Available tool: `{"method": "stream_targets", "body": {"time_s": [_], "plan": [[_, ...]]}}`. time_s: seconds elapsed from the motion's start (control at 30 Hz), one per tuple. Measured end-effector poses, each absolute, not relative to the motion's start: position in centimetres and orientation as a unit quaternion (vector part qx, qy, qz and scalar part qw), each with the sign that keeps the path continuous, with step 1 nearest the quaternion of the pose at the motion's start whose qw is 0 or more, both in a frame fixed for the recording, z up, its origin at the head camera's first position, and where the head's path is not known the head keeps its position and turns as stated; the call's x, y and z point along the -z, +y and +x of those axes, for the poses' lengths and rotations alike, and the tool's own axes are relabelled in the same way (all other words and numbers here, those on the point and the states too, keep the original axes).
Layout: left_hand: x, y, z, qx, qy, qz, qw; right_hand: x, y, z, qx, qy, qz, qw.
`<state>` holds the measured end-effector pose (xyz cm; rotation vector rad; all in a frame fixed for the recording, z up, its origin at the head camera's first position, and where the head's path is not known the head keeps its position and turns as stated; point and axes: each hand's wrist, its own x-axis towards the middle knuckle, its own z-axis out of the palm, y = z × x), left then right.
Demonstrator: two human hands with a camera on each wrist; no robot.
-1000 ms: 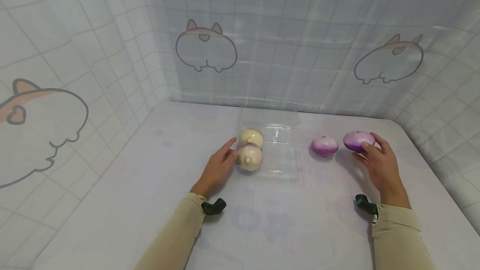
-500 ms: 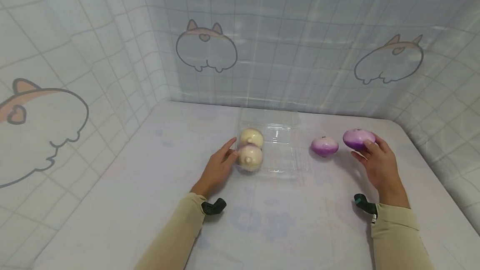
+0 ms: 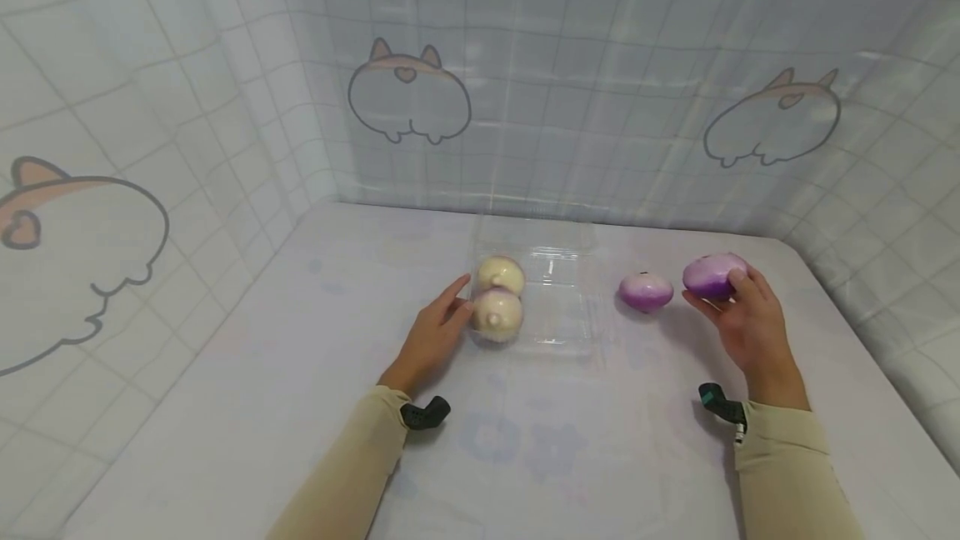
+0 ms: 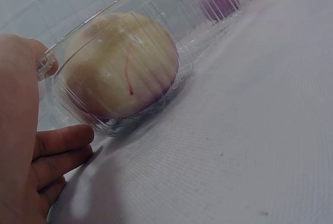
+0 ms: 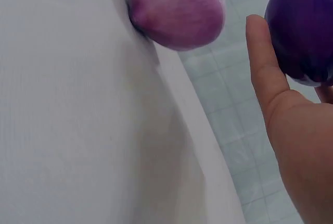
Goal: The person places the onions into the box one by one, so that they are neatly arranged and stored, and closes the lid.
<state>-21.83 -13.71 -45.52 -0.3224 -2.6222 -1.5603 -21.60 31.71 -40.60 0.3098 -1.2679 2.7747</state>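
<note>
**My hands and the onions**

My right hand [image 3: 746,319] curled round a purple onion [image 3: 712,275] and held it up just off the white table [image 3: 300,407]. Another purple onion [image 3: 646,291] sat near it. My left hand [image 3: 435,332] lay with straight fingers against the clear box [image 3: 562,307]. I think it only touched the side. Two pale onions [image 3: 497,312] sat inside that box.

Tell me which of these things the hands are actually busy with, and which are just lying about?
In use:
- clear plastic box, steadied by the left hand
- two pale onions inside the box
- purple onion, gripped by the right hand

Lying about:
- second purple onion on the table, untouched
- cartoon-print curtain behind
</note>
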Motion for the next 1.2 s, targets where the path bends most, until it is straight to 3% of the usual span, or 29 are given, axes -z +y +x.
{"method": "stream_targets", "body": {"time_s": [0.27,1.2], "plan": [[45.6,-13.7,-21.8,0.504,-0.857,-0.095,0.035,40.0,30.5,-21.9,-0.882,-0.464,0.075,0.029],[45.4,-13.5,-21.8,0.497,-0.861,-0.098,0.033,38.7,27.7,-22.1,-0.870,-0.480,0.111,0.002]]}}
